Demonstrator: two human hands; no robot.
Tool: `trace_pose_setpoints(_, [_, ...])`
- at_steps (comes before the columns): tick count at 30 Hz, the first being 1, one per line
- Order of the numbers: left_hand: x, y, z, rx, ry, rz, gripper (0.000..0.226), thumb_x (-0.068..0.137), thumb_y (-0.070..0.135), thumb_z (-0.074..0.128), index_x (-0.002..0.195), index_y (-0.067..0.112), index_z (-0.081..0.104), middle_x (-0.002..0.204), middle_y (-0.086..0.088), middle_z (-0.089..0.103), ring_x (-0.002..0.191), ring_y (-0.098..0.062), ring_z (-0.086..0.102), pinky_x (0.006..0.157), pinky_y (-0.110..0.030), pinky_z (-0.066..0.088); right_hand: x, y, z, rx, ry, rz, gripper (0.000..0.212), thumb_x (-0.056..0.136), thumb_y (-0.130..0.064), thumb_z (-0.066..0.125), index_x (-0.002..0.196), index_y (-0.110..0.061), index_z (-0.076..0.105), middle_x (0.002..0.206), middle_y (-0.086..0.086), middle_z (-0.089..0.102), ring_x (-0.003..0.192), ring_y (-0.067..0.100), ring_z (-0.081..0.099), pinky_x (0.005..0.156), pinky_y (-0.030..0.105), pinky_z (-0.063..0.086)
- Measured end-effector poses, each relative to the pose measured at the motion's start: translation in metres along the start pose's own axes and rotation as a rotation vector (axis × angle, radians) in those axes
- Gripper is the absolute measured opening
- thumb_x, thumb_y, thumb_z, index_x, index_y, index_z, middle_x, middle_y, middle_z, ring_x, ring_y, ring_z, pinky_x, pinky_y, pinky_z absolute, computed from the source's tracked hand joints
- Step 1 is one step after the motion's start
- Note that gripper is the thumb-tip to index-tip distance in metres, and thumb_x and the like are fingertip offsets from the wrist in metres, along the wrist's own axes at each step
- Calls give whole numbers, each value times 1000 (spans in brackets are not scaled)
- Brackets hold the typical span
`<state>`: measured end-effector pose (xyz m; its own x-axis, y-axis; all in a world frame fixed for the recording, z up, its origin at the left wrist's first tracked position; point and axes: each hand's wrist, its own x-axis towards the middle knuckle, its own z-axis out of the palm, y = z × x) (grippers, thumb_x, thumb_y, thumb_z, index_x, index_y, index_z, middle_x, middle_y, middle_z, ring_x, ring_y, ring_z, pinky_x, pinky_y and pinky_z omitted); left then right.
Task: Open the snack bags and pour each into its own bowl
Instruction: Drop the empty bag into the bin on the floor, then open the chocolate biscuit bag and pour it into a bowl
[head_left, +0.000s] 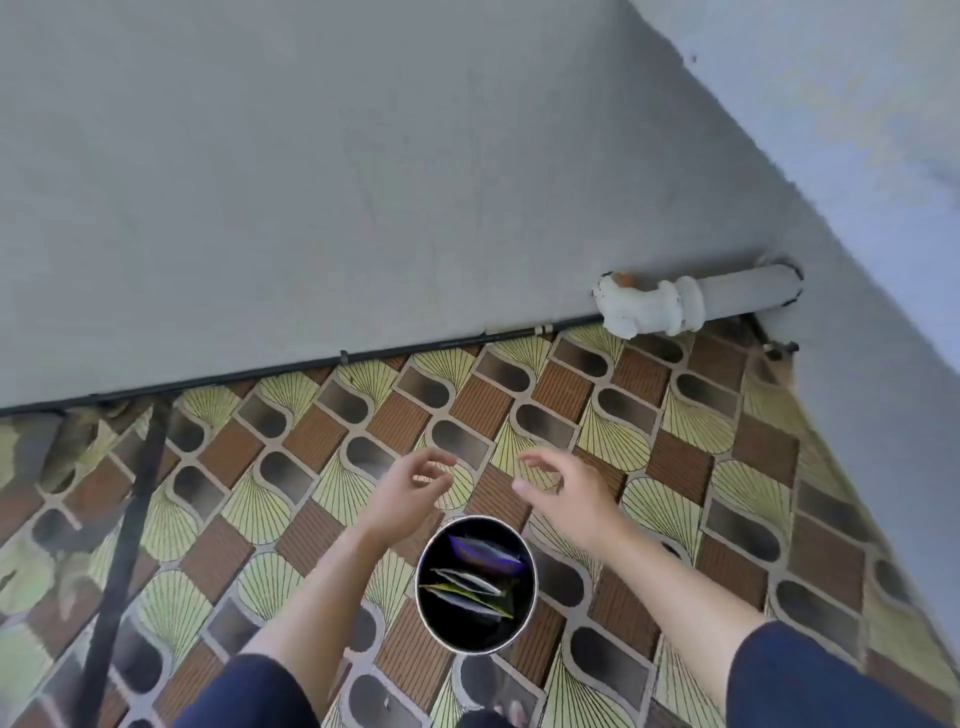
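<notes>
Above the bowl (467, 636), your left hand (415, 486) and right hand (563, 496) hover loosely curled, holding nothing; bags (478, 577) lie inside, seemingly unopened; next you likely lift 1 out.

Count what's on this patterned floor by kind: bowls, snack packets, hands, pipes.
Round black bowl with a pale rim: 1
Flat foil snack bags inside it: 3 distinguishable, purple, silver, yellow-green
Bare hands, left hand and right hand, both empty: 2
White wall pipe: 1
Total: 7
</notes>
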<state>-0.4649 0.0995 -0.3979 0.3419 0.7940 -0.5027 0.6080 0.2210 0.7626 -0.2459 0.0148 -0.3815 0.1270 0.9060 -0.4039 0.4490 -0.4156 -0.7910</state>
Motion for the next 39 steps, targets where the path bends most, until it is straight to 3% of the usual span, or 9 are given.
trace_pose_setpoints(4, [-55, 120, -36, 116, -58, 98, 15, 99, 27, 61, 111, 35, 65, 109, 8, 67, 100, -9, 67, 85, -34, 59, -61, -103, -84, -32, 90, -16, 39, 93, -43, 65, 130, -34, 58, 128, -12, 57, 108, 2, 56, 89, 18, 39])
trace_pose_setpoints(7, [-84, 209, -45, 197, -76, 181, 13, 100, 28, 61, 111, 32, 64, 108, 5, 69, 93, -10, 69, 73, -25, 56, -113, -154, -141, -51, 187, -27, 41, 93, -44, 64, 132, -31, 57, 131, -7, 58, 116, 7, 52, 93, 24, 38])
trace_pose_setpoints(12, [-110, 344, -3, 297, -137, 407, 16, 99, 21, 60, 95, 36, 64, 94, -2, 70, 86, -22, 68, 75, -36, 58, -203, -171, -233, -111, 368, -24, 43, 95, -44, 62, 134, -26, 56, 134, -1, 57, 123, 17, 54, 93, 25, 41])
trace_pose_setpoints(16, [-151, 437, 72, 355, -235, 653, 20, 99, 20, 61, 90, 37, 62, 90, 0, 69, 82, -21, 67, 77, -38, 56, -290, -153, -311, -124, 602, 12, 41, 96, -49, 59, 132, -30, 54, 132, -1, 56, 123, 16, 52, 95, 30, 43])
trace_pose_setpoints(21, [-239, 525, 195, 416, -429, 917, 10, 98, 27, 62, 93, 34, 66, 90, 4, 71, 75, -11, 70, 59, -19, 46, -429, -116, -391, -122, 932, 67, 35, 93, -49, 62, 125, -34, 57, 123, -5, 58, 116, 10, 54, 95, 29, 44])
trace_pose_setpoints(26, [-343, 577, 315, 390, -576, 1106, 8, 97, 30, 64, 92, 35, 67, 87, 7, 71, 74, -9, 70, 65, -21, 48, -573, -60, -432, -158, 1198, 160, 26, 92, -44, 65, 115, -34, 59, 111, -7, 59, 105, 11, 55, 90, 30, 45])
trace_pose_setpoints(29, [-398, 592, 382, 376, -669, 1168, 5, 96, 31, 64, 94, 35, 67, 90, 8, 70, 77, -11, 70, 57, -15, 47, -645, -25, -449, -194, 1339, 221, 21, 91, -40, 66, 110, -33, 61, 104, -7, 60, 99, 11, 56, 87, 29, 45])
trace_pose_setpoints(35, [-465, 616, 484, 385, -704, 1283, 4, 96, 30, 64, 94, 31, 67, 86, 9, 68, 76, -11, 69, 64, -18, 44, -741, 32, -474, -228, 1506, 332, 13, 91, -30, 68, 103, -26, 65, 97, -4, 62, 91, 13, 58, 81, 33, 50])
trace_pose_setpoints(39, [-472, 633, 534, 397, -653, 1413, 15, 97, 26, 64, 112, 27, 66, 107, 4, 63, 97, -12, 61, 81, -21, 43, -759, 60, -495, -257, 1541, 387, 14, 93, -30, 65, 106, -26, 63, 98, -4, 61, 91, 11, 56, 83, 34, 52])
